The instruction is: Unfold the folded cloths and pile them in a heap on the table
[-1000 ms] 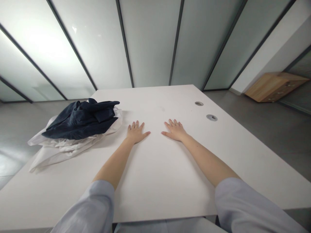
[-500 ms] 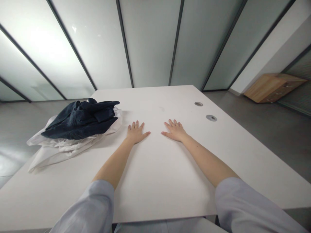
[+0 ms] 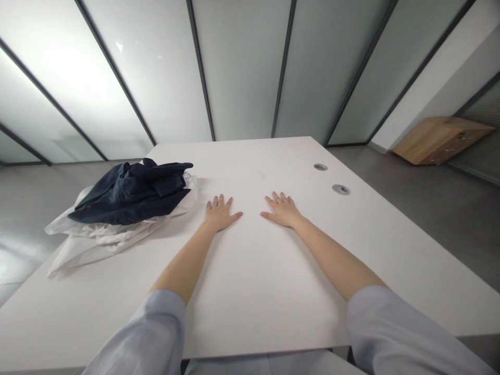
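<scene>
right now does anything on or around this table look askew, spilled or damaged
Nothing looks spilled or damaged. Only the left of the table looks untidy: a dark blue garment lies crumpled on rumpled white cloth, which pokes past the edge.

White table [image 3: 265,291] w/ clothes pile [image 3: 130,192], both hands [image 3: 219,214]
</scene>
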`<state>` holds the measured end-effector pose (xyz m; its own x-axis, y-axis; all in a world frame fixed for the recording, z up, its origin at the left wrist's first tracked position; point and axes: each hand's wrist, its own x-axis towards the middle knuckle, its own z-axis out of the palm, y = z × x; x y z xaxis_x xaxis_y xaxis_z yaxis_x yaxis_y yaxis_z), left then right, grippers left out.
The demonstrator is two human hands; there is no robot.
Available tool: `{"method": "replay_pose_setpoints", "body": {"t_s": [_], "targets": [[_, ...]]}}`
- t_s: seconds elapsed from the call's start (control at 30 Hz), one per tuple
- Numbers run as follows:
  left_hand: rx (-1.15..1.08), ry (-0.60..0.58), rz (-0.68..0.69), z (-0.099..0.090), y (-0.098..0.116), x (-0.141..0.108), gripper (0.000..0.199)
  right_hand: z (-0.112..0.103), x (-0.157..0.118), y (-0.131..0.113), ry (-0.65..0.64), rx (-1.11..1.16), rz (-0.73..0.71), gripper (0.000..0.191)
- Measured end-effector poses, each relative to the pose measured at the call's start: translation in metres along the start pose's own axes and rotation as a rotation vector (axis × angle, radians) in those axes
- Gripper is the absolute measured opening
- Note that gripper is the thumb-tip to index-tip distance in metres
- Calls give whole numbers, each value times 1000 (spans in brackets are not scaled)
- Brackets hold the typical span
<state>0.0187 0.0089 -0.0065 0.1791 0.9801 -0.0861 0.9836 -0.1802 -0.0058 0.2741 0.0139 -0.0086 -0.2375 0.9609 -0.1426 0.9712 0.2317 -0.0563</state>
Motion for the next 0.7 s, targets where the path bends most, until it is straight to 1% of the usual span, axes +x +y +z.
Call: {"method": "replay_pose_setpoints", "body": {"t_s": [0.2, 0.43, 0.7], "targets": [[-6, 9, -2, 2, -1, 1, 89, -2, -1, -1, -2, -5, 0, 90], [-10, -4, 6, 3, -2, 2, 94, -3, -2, -2, -8, -5, 8, 90], [-2, -9, 8, 3, 1, -6, 98, 0, 2, -3, 6, -1, 39, 99]]}}
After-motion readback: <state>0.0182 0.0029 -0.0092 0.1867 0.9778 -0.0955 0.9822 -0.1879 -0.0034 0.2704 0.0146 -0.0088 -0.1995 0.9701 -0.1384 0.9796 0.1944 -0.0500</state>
